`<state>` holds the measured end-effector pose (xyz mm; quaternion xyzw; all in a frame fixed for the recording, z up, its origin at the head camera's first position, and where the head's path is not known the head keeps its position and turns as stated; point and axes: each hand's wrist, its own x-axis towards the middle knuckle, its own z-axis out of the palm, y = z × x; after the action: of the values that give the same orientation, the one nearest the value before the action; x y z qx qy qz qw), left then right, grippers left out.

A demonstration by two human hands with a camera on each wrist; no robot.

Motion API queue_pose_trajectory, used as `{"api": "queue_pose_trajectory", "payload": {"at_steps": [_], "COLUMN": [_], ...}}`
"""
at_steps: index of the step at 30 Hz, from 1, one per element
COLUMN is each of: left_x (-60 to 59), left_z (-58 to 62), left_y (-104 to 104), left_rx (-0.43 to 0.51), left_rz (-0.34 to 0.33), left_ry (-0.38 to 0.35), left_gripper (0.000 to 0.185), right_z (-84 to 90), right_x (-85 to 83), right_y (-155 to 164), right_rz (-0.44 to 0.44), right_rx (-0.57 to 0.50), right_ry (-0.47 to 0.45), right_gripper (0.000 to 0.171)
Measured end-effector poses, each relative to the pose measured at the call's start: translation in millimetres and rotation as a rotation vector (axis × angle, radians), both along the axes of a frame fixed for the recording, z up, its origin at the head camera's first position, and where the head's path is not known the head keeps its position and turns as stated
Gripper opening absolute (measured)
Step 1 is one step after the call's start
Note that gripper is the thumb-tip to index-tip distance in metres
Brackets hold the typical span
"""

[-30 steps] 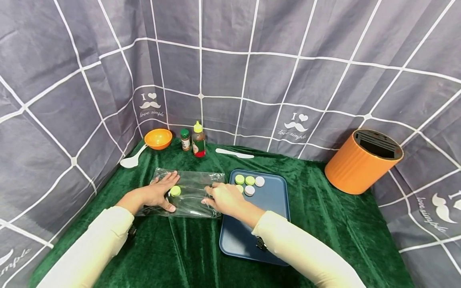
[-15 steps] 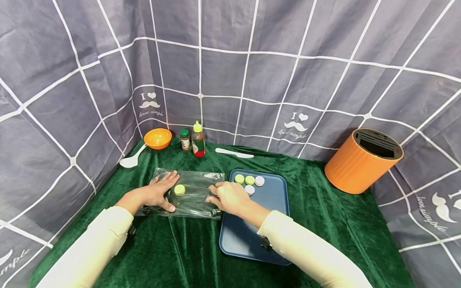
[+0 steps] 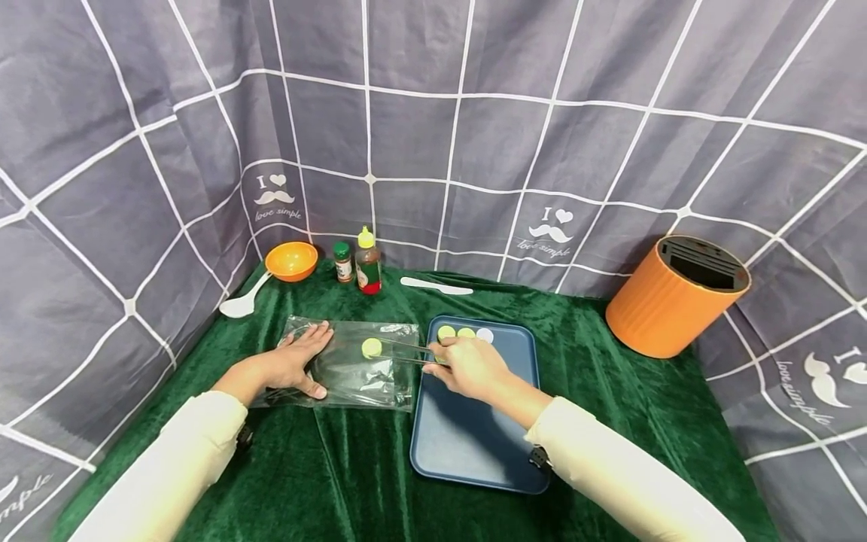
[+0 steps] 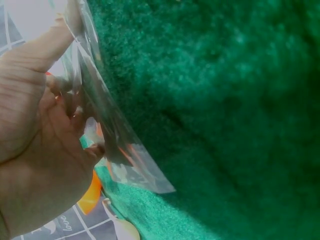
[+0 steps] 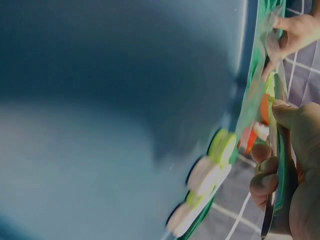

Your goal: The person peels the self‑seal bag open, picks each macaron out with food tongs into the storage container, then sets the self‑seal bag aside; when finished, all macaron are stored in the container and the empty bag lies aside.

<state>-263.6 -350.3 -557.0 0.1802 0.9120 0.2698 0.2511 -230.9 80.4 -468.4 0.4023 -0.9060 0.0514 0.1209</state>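
Since a second ago the right hand [image 3: 467, 367] has drawn away from the clear plastic bag [image 3: 352, 363] to the near-left part of the dark blue rectangular tray [image 3: 474, 444], and the small green round disc [image 3: 371, 348] has travelled from beside the left thumb toward the bag's right edge. From the head camera the left hand [image 3: 294, 365] lies flat with straight fingers pressing the bag's left end onto the green velvet cloth [image 3: 596, 421], while the right hand pinches a pair of thin metal tongs [image 3: 406, 352] whose tips reach the disc; whether the disc sits inside the film or on it I cannot tell. More green and white discs [image 3: 464, 333] sit in the tray's far-left corner. The left wrist camera shows the film [image 4: 107, 135] bent and glossy against the palm [image 4: 35, 150], so I judge it light, limp and slippery, best pinned flat or pinched at its open edge. The right wrist camera shows curled fingers [image 5: 270, 182] around the tongs [image 5: 277, 165] and the discs [image 5: 210, 175] stacked near the tray [image 5: 115, 100] rim; these look small, rigid and light, easiest nipped across the rim.
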Motion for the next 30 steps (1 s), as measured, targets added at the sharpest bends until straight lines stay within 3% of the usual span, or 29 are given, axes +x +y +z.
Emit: {"api": "queue_pose_trajectory", "payload": {"at_steps": [11, 30], "left_x": [5.5, 2.9], "left_z": [6.4, 0.4], "left_y": [5, 1], "left_rx": [0.004, -0.007], "left_rz": [-0.001, 0.001], "left_ry": [0.010, 0.012], "left_gripper": [0.154, 0.154], "right_z": [4.5, 4.2], "right_x": [8.1, 29.0], "right_y": [67, 161], "right_rz": [-0.111, -0.201], "right_rx": [-0.075, -0.111], "right_ry": [0.005, -0.004], "right_gripper": [0.038, 0.038]}}
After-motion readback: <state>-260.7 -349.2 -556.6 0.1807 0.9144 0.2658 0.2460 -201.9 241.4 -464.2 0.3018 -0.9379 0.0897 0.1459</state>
